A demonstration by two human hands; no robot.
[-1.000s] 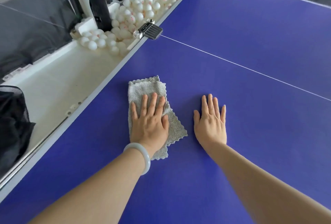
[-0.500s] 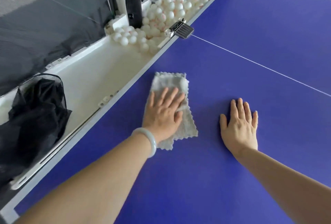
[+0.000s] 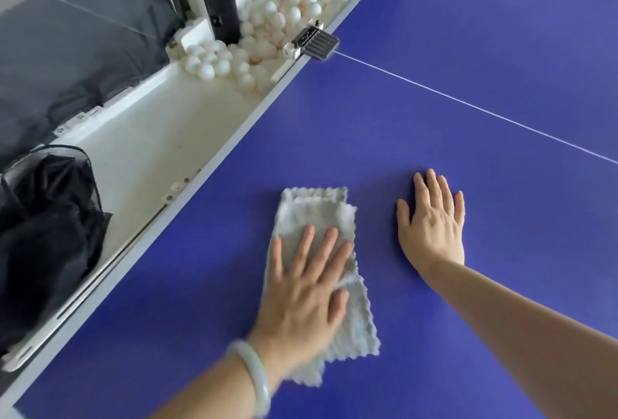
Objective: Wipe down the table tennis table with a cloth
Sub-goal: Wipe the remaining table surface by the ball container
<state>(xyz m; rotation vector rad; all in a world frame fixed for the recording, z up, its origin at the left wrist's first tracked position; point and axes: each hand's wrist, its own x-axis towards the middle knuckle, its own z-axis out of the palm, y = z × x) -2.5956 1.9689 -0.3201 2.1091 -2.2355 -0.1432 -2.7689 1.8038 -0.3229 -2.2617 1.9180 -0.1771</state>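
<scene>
Closest to the viewer, well short of the black clamp (image 3: 314, 42) on the table's edge, the left hand (image 3: 301, 291) lies flat on the grey cloth (image 3: 321, 214). Its fingers are straight and a little spread; they press down and do not curl around the cloth. I think this is to push the cloth over the surface with the whole palm. The wrist with the pale bracelet (image 3: 257, 375) is blurred, so perhaps the hand is sliding at this moment.

The cloth is folded into a long strip that points roughly towards the clamp. It looks soft and fluffy, with wavy edges, and its near end is a bit crumpled under the palm.

The right hand (image 3: 431, 228) is to the right of the cloth, on the viewer's side of the white line (image 3: 468, 105) that runs from the clamp. It is open and flat on the blue table (image 3: 468, 33) and holds nothing, probably to support the body while leaning.

Left of the table, the white tray (image 3: 140, 137) runs towards the clamp, with a black net (image 3: 46, 228) at its near end. Beside the clamp and beyond it, white balls (image 3: 294, 0) fill the tray.
</scene>
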